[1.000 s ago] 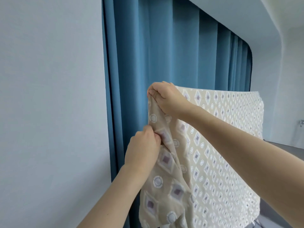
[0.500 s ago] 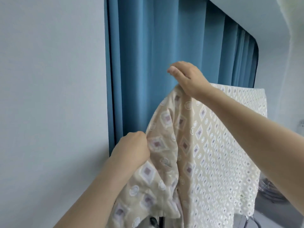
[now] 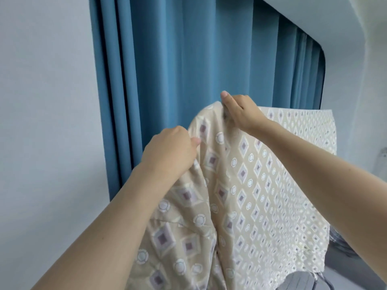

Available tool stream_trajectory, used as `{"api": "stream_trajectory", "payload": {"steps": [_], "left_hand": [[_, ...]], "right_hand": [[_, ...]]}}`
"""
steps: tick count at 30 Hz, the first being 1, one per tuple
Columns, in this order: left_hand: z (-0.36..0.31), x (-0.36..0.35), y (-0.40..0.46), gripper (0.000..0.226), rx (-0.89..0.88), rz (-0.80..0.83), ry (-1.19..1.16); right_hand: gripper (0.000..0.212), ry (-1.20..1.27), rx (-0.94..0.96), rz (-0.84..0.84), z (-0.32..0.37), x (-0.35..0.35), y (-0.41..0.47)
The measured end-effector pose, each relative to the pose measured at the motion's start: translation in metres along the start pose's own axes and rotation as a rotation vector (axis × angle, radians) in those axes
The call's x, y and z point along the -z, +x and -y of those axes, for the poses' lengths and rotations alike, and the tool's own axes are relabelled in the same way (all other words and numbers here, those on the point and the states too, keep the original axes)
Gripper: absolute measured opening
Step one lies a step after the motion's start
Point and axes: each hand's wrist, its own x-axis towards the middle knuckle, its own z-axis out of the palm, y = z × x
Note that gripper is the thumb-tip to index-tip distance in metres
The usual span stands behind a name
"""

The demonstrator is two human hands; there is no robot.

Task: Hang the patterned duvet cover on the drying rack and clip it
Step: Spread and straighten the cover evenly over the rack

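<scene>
- Now, from the head view, we see the beige cotton duvet cover printed with purple diamonds and white rings (image 3: 247, 185) already draped over a high edge in front of the pleated blue fabric curtain (image 3: 178, 70); we take that edge to be the drying rack, though its bar is hidden under the cloth.
- We judge the near end is held up because it is bunched and hangs in folds, while the far stretch lies flat, so this corner wants spreading before any clip goes on. No clip is in view.
- Our right hand (image 3: 240, 114) is the higher one, with thumb and fingers curled, pinching the top fold of the cover at its near corner.
- Our left hand (image 3: 171, 151) sits lower and to the left, fingers curled round the cover's side edge, gripping a gather of cloth.
- Beside the curtain stands the plain pale wall (image 3: 46, 122).
</scene>
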Motion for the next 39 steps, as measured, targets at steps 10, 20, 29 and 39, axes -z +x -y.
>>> {"api": "stream_trajectory", "payload": {"steps": [10, 20, 29, 39], "left_hand": [[-0.020, 0.051, 0.024, 0.016, 0.163, -0.087, 0.372], [-0.077, -0.025, 0.081, 0.056, -0.076, -0.364, 0.416], [-0.104, -0.036, 0.106, 0.023, -0.093, -0.578, 0.604], [-0.197, -0.120, 0.171, 0.029, -0.162, -0.335, 0.583]], "right_hand": [[0.059, -0.164, -0.039, -0.078, -0.055, -0.001, 0.022], [0.052, -0.158, 0.063, -0.153, -0.121, -0.001, 0.037], [0.053, -0.182, 0.073, -0.195, -0.180, -0.001, 0.053], [0.061, -0.075, 0.156, -0.270, -0.301, 0.020, 0.059]]}}
